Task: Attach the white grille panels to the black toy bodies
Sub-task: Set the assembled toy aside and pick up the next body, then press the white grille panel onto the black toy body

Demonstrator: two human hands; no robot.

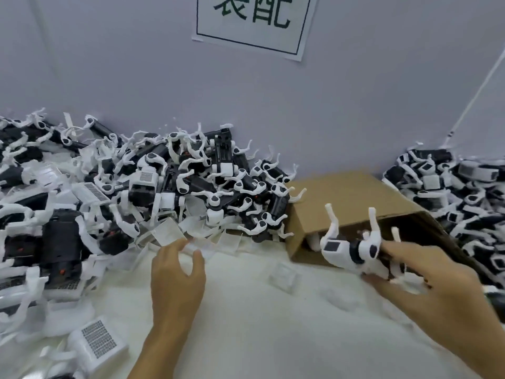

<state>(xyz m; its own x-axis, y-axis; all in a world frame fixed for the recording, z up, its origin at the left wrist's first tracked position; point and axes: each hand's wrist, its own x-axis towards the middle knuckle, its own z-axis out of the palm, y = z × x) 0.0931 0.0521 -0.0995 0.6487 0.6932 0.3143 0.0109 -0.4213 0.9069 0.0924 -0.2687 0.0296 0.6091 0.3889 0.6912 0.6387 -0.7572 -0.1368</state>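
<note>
My right hand grips a black-and-white toy body with white legs sticking up, at the mouth of a cardboard box. My left hand hovers with fingers spread over loose white grille panels at the foot of a big heap of black toy bodies. One white grille panel lies at the lower left, and a clear small panel lies between my hands.
A second heap of toys fills the right side behind the box. White cloth covers the table. A grey wall with a paper sign stands behind; a white cord runs down at right.
</note>
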